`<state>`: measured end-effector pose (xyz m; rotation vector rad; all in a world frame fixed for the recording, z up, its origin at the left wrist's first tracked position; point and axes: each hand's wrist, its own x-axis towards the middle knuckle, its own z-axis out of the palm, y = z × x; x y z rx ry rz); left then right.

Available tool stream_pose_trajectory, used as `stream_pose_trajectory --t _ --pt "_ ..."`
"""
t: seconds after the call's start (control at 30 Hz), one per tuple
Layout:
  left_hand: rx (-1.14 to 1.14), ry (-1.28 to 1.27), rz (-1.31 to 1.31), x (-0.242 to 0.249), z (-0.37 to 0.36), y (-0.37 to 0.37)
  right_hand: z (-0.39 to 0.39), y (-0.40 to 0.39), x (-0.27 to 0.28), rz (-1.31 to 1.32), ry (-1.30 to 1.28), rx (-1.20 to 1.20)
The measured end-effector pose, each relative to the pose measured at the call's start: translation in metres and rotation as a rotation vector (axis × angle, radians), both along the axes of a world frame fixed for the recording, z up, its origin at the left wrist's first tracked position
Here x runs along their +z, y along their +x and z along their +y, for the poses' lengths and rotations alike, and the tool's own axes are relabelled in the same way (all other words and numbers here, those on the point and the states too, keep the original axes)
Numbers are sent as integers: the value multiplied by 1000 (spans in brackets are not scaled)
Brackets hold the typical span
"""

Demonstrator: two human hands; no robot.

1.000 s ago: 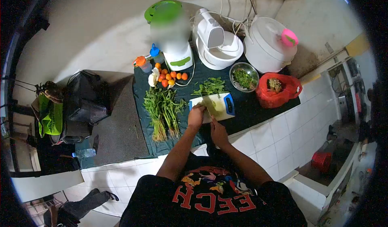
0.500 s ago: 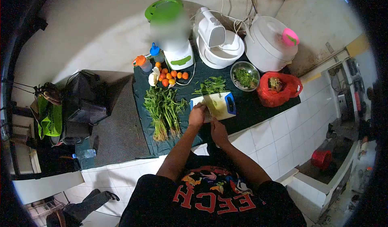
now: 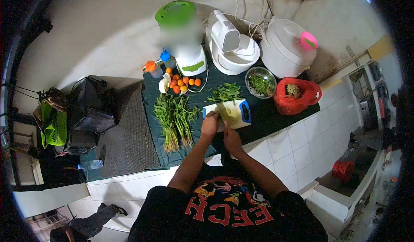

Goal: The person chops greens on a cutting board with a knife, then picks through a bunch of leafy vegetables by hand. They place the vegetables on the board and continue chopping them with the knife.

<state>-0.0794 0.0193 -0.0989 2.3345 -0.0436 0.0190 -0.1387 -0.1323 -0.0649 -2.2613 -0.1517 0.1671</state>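
Note:
A white cutting board with blue ends (image 3: pixel 238 118) lies on the dark green cloth in front of me. My right hand (image 3: pixel 232 139) is closed round the handle of a knife (image 3: pixel 222 112), whose blade points away from me over the board. At the board's left side, my left hand (image 3: pixel 210 124) has its fingers drawn together beside the blade. A small pale piece shows at its fingertips, too small to name. Cut green leaves (image 3: pixel 227 92) lie just beyond the board, and a bunch of rooted leafy greens (image 3: pixel 172 119) rests to its left.
Behind stand a blender (image 3: pixel 191 63), a white stand mixer (image 3: pixel 236 56) and a large white lidded container (image 3: pixel 284 48). A steel bowl of chopped greens (image 3: pixel 261 83) and a red plastic bag (image 3: pixel 289 102) sit at right. Small orange tomatoes (image 3: pixel 177 88) and squeeze bottles (image 3: pixel 152 68) are at back left.
The knife blade stands slightly more upright, and my right hand has shifted a little to the left. My left hand stays nearly in place at the board.

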Motion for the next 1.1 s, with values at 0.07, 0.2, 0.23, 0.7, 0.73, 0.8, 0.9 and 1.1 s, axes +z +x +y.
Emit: stream_pose_trajectory --t 0.07,0.2,0.23,0.7,0.73,0.8,0.9,1.1 --pt "28 16 -35 5 -3 2 2 15 -2 8 -22 10" --pt "47 52 -31 7 -5 6 -1 12 2 -34 4 7" --pt "49 48 -30 7 -5 5 -3 7 3 -32 0 10" --pt "-83 186 -22 -15 3 4 5 6 8 132 -33 -4" --pt "-83 184 -22 -14 3 4 5 4 10 132 -35 -4" --pt "-62 137 -55 -13 3 2 6 -1 6 138 -82 -19" --pt "-43 90 -24 -10 3 3 9 7 -11 -156 63 -15" --pt "-13 92 26 -22 4 6 7 16 5 -15 40 52"
